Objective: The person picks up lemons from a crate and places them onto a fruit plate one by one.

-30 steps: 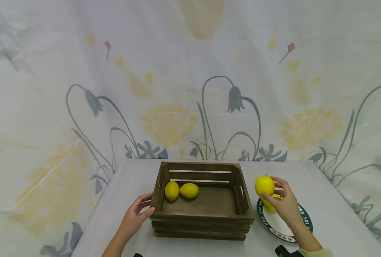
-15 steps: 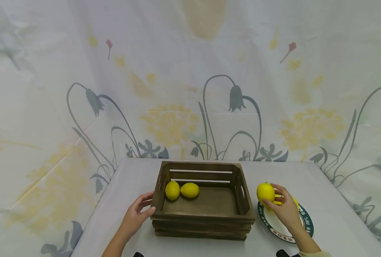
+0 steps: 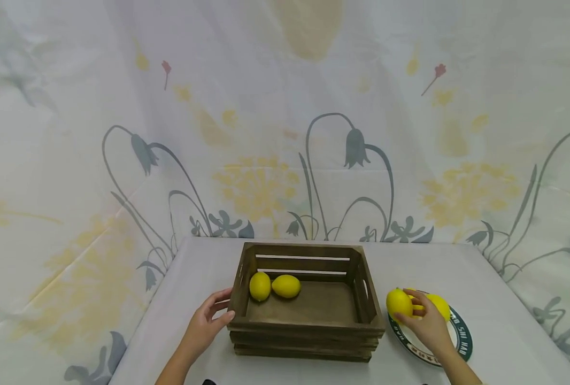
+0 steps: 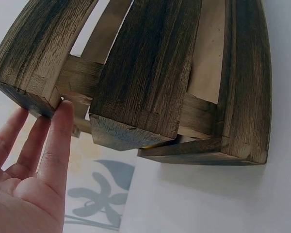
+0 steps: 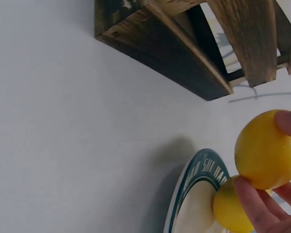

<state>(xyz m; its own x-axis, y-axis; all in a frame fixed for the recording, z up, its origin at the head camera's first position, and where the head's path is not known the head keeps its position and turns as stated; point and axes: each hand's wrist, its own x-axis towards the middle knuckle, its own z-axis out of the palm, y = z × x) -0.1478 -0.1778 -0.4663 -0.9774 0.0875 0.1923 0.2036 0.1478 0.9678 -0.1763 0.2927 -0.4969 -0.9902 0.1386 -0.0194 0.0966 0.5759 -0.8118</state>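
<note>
My right hand (image 3: 429, 323) pinches a lemon (image 3: 399, 303) between thumb and fingers at the left part of a round plate (image 3: 464, 336) with a dark green lettered rim. At least one more lemon (image 3: 440, 306) lies on that plate, partly hidden by the hand; the right wrist view shows a lemon (image 5: 229, 206) there just below the held one. My left hand (image 3: 207, 323) touches the left end of a brown slatted wooden crate (image 3: 306, 339), its fingers (image 4: 58, 145) extended against the wood. Inside the crate, two lemons (image 3: 260, 286) lie side by side at the left.
A white-covered table (image 3: 203, 262) bears the crate and the plate, which stands close to the crate's right side. Behind the table hangs a pale cloth (image 3: 266, 107) printed with flowers.
My right hand and its lemon have come down lower over the plate, and another lemon now shows to the right of the fingers. The left hand has stayed at the crate.
</note>
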